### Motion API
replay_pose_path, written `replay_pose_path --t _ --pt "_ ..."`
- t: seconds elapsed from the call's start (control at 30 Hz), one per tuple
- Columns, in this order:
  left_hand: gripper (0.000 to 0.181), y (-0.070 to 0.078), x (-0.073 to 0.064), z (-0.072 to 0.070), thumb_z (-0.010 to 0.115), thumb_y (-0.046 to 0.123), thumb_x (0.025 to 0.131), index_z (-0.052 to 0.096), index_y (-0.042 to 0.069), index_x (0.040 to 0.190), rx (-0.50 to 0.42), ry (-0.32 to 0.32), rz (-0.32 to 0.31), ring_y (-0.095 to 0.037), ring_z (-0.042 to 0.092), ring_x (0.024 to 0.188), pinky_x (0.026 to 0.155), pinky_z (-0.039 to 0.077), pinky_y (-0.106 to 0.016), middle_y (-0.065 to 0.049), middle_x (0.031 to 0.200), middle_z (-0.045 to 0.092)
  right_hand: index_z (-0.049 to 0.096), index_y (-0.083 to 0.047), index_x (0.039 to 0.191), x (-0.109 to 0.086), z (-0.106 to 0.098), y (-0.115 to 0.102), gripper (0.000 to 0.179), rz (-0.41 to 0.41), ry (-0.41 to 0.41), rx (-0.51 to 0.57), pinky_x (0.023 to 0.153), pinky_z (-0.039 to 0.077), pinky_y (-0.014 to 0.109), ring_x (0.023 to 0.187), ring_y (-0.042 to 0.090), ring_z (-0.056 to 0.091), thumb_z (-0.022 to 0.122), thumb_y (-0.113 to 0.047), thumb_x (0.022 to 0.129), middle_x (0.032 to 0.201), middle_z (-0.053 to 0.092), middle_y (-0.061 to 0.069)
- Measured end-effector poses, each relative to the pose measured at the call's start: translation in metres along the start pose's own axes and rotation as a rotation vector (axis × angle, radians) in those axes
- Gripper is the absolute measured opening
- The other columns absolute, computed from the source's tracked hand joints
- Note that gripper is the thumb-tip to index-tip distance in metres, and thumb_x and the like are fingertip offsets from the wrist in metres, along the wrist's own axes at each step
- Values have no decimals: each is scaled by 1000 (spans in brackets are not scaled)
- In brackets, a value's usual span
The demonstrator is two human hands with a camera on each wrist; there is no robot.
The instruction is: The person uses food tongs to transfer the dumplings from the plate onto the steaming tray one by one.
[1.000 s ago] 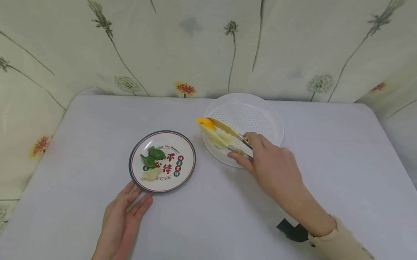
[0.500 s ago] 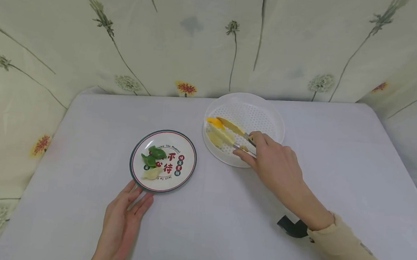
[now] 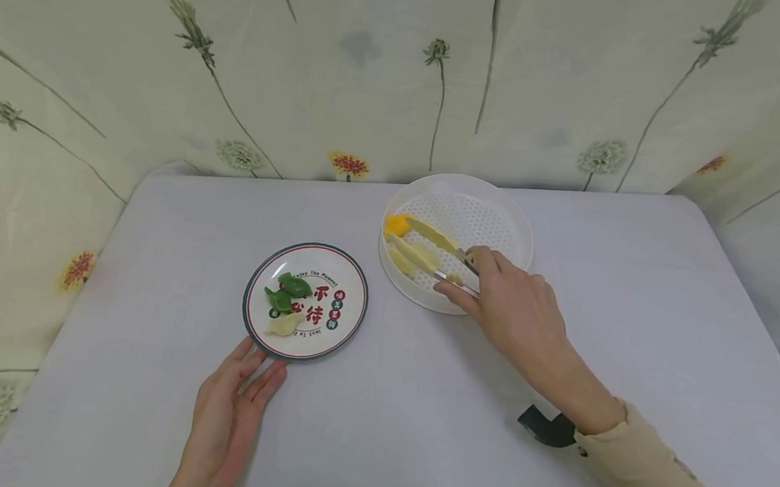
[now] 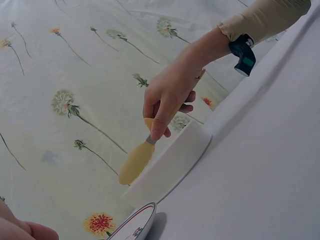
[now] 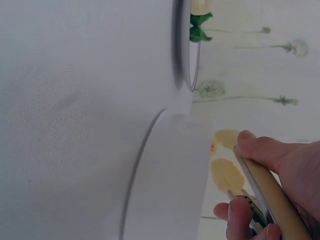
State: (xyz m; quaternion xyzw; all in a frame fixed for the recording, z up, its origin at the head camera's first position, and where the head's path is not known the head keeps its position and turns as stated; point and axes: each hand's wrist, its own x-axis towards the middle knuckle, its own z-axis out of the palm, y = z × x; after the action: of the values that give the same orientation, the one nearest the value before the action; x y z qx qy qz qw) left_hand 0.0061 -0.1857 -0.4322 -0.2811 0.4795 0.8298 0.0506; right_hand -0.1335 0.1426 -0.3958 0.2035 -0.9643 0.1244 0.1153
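Observation:
My right hand [image 3: 519, 303] grips a pair of metal tongs [image 3: 432, 237] with pale yellow tips, reaching over a round white perforated tray [image 3: 515, 230]. A bright yellow dumpling [image 3: 397, 225] lies at the tray's left side, right by the spread tongs tips. Pale dumplings [image 3: 428, 256] show partly behind the tongs. To the left stands a plate [image 3: 349, 324] with a dark rim and red lettering, bearing green dumplings [image 3: 295, 286] and a cream dumpling [image 3: 284, 324]. My left hand [image 3: 228, 414] has its fingers extended, touching the plate's near rim.
A white cloth [image 3: 374, 441] covers the table. Behind it hangs a flower-printed curtain [image 3: 348, 80], close to the tray's far edge. A black strap [image 3: 547, 426] shows by the right sleeve [image 3: 641, 454].
The tongs have moved slightly right and back over the tray, and the yellow dumpling has gone from their tips into the tray's left side. My left hand and the plate stay put.

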Motion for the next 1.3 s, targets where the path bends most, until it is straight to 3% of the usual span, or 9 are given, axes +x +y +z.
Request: replay_pose_path --t 0.17,0.27,0.43,0.57,0.93,1.3 --pt "66 0 -1 0 40 18 114 13 7 173 0 3 -9 -21 51 137 115 54 -21 -7 180 9 64 -4 124 -2 -4 -9 60 6 -34 16 45 38 31 62 21 55 79 -54 95 105 78 11" --pt "66 0 -1 1 41 18 114 14 7 173 2 9 -18 -22 49 139 116 53 -22 -6 180 10 64 -4 122 -3 -4 -15 60 -31 -21 16 46 40 32 63 20 55 81 -54 93 103 77 9" --pt "67 0 1 1 41 18 114 11 7 173 -1 11 -23 -23 46 140 116 53 -21 -8 178 12 61 -6 113 -5 2 -28 59 -100 -38 19 45 35 24 57 16 45 83 -55 90 85 65 3" --pt "68 1 2 2 40 19 114 9 6 173 0 9 -19 -26 42 143 116 53 -21 -11 176 12 60 -9 107 -8 10 -40 56 -126 -99 52 47 28 21 56 12 39 82 -58 90 77 55 -2" --pt "67 1 1 5 42 20 115 12 8 174 5 45 -39 -26 43 145 115 53 -21 -10 174 16 62 -11 109 2 29 -74 54 -203 -163 110 47 26 19 58 10 41 80 -59 92 78 53 -6" --pt "67 1 -1 5 41 21 115 11 7 173 32 34 -25 -27 42 146 114 54 -19 -10 179 12 66 -10 111 11 44 -88 52 -234 -172 130 50 31 18 66 8 47 76 -58 95 80 58 -6"
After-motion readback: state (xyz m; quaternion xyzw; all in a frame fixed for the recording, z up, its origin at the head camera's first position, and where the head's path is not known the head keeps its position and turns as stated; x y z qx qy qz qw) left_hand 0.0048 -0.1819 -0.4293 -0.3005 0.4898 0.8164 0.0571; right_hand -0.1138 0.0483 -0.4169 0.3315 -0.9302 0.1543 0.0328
